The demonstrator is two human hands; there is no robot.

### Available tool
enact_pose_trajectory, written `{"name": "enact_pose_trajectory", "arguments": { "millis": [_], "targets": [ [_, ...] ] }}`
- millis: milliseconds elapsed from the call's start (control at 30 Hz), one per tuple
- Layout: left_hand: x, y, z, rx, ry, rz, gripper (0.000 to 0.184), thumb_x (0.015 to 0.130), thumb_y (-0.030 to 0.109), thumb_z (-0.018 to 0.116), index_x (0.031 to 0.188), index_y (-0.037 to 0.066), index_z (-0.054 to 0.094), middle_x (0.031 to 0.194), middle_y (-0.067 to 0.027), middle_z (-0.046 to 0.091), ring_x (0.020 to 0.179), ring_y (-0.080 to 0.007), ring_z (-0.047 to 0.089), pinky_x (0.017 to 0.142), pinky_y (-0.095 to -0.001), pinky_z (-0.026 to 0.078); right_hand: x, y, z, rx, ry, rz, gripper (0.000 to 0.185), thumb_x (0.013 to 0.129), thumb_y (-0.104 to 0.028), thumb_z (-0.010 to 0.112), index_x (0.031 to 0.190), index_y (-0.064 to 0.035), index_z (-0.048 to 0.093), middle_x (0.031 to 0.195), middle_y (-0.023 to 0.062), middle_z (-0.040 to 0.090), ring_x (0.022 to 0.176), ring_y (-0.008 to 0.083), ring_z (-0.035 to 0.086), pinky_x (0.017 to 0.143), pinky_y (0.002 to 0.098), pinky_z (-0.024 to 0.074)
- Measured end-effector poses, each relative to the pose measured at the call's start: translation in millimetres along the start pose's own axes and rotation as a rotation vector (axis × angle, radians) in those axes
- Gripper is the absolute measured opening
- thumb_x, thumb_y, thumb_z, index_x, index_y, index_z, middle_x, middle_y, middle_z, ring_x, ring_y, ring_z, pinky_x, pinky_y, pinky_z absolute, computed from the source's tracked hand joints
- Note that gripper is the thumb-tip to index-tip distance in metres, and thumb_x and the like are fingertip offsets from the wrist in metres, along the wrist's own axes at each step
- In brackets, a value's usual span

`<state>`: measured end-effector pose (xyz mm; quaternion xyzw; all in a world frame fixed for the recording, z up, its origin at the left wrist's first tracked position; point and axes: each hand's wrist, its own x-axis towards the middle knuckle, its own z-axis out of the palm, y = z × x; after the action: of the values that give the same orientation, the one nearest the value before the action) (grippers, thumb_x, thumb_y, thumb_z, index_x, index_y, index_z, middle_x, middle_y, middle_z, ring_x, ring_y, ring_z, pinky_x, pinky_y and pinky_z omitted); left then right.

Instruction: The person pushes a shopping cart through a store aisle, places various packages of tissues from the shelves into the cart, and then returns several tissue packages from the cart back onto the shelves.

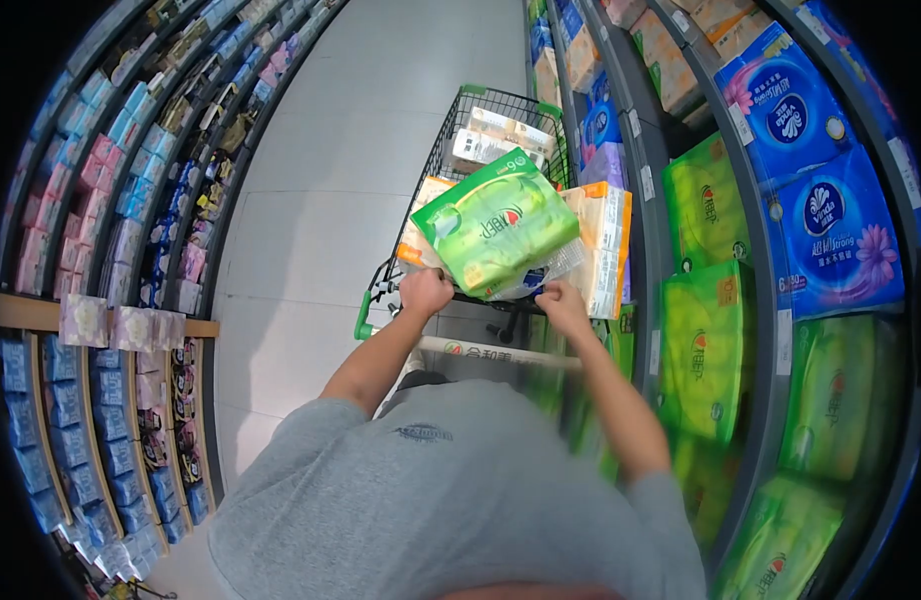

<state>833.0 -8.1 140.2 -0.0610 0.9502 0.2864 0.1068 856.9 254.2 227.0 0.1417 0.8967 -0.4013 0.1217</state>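
Observation:
A large green tissue pack (501, 222) lies tilted on top of other packs in a black wire shopping cart (436, 160) in front of me. My left hand (427, 291) is closed at the pack's near left corner; what its fingers grip is hidden. On the near right side my right hand (565, 305) is closed, its fingertips at a clear plastic wrapping (561, 264). Orange-and-white packs (599, 245) stick out under the green one. White-wrapped packs (481, 148) sit at the cart's far end. The cart's handle bar (501, 354) runs below both hands.
Shelves on the right hold green tissue packs (703, 350) and blue packs (836, 235), close beside the cart. Tall shelves on the left carry small pink packs (99, 160) and blue packs (66, 390). A tiled aisle floor (311, 215) runs ahead and left of the cart.

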Motion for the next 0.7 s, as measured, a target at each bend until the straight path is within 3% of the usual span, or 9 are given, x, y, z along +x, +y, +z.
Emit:
{"name": "enact_pose_trajectory", "arguments": {
  "millis": [33, 67, 133, 267, 367, 500, 600, 667, 700],
  "targets": [
    [-1.7, 2.7, -2.2, -0.006, -0.006, -0.015, 0.027, 0.074, 0.026, 0.052, 0.082, 0.009, 0.072, 0.084, -0.0164, 0.068, 0.079, -0.0339, 0.066, 0.073, -0.0434, 0.051, -10.7, -3.3, -16.0, 0.117, -0.098, 0.005, 0.027, 0.084, -0.014, 0.063, 0.104, 0.0034, 0.061, 0.087, 0.0153, 0.068, 0.075, 0.0199, 0.066, 0.067, 0.0257, 0.0507],
    [-0.2, -1.5, 3.1, -0.009, -0.005, -0.013, 0.029, 0.074, 0.029, 0.052, 0.083, 0.008, 0.071, 0.085, -0.0164, 0.068, 0.079, -0.0342, 0.066, 0.073, -0.0434, 0.051, -26.6, -14.9, -33.4, 0.115, -0.093, 0.009, 0.027, 0.084, -0.014, 0.063, 0.104, 0.0034, 0.061, 0.087, 0.0153, 0.068, 0.075, 0.0199, 0.066, 0.067, 0.0257, 0.0507],
    [0.8, -6.1, 6.3, 0.016, -0.022, -0.05, 0.031, 0.074, 0.031, 0.053, 0.084, 0.009, 0.071, 0.085, -0.0167, 0.068, 0.08, -0.0345, 0.066, 0.073, -0.0436, 0.051, -58.7, -39.4, -71.6, 0.448, -0.042, 0.037, 0.028, 0.087, -0.015, 0.062, 0.107, 0.0043, 0.061, 0.088, 0.014, 0.068, 0.077, 0.0188, 0.066, 0.07, 0.0263, 0.0519],
    [-4.6, -21.5, 16.6, 0.03, 0.002, 0.0, 0.047, 0.068, 0.05, 0.061, 0.087, 0.009, 0.071, 0.077, -0.0182, 0.067, 0.073, -0.0364, 0.065, 0.061, -0.0446, 0.048, -118.0, -51.1, -146.4, 0.541, 0.395, -0.26, 0.018, 0.089, -0.007, 0.061, 0.102, 0.005, 0.061, 0.088, 0.0105, 0.067, 0.082, 0.0138, 0.064, 0.073, 0.0256, 0.0517],
    [-26.1, -33.9, 4.7, 0.034, 0.022, 0.042, 0.044, 0.075, 0.049, 0.059, 0.087, 0.008, 0.07, 0.078, -0.0176, 0.067, 0.074, -0.035, 0.065, 0.063, -0.0445, 0.048, -209.9, -88.9, -190.1, 0.269, 0.857, -0.381, 0.011, 0.088, -0.005, 0.06, 0.093, 0.0036, 0.063, 0.081, 0.0064, 0.066, 0.076, 0.0112, 0.063, 0.07, 0.0233, 0.0486],
    [-43.1, -51.5, 4.6, 0.099, 0.049, 0.072, 0.037, 0.08, 0.041, 0.054, 0.089, 0.009, 0.071, 0.082, -0.0183, 0.067, 0.081, -0.0376, 0.064, 0.07, -0.0473, 0.049, -319.1, -125.7, -223.1, 0.067, 1.396, -0.573, 0.009, 0.085, 0.0, 0.061, 0.093, 0.0013, 0.066, 0.077, 0.0048, 0.065, 0.069, 0.0089, 0.06, 0.066, 0.0219, 0.0472],
    [-43.8, -48.0, 2.9, 0.132, 0.031, 0.071, 0.033, 0.08, 0.036, 0.052, 0.09, 0.011, 0.071, 0.082, -0.0179, 0.067, 0.08, -0.0381, 0.064, 0.07, -0.0474, 0.049, -374.1, -133.7, -241.0, -0.157, 1.693, -0.801, 0.012, 0.087, 0.001, 0.059, 0.098, 0.0049, 0.063, 0.084, 0.011, 0.064, 0.07, 0.0136, 0.061, 0.07, 0.0266, 0.0497],
    [-44.9, -47.1, 3.2, 0.114, 0.019, 0.085, 0.031, 0.079, 0.034, 0.052, 0.089, 0.011, 0.071, 0.082, -0.0166, 0.067, 0.079, -0.0386, 0.063, 0.07, -0.0476, 0.048, -407.2, -133.8, -251.6, -0.299, 1.966, -0.762, 0.01, 0.085, 0.0, 0.061, 0.094, 0.004, 0.064, 0.086, 0.0109, 0.066, 0.074, 0.0136, 0.062, 0.073, 0.0263, 0.0495],
    [-44.2, -46.5, 1.3, 0.118, 0.017, 0.1, 0.031, 0.079, 0.034, 0.052, 0.089, 0.011, 0.071, 0.082, -0.0166, 0.067, 0.079, -0.0386, 0.063, 0.07, -0.0476, 0.048, -424.6, -131.3, -258.4, -0.305, 1.98, -0.751, 0.01, 0.085, 0.0, 0.061, 0.094, 0.004, 0.064, 0.086, 0.0109, 0.066, 0.074, 0.0136, 0.062, 0.073, 0.0263, 0.0495]
  ]
}}
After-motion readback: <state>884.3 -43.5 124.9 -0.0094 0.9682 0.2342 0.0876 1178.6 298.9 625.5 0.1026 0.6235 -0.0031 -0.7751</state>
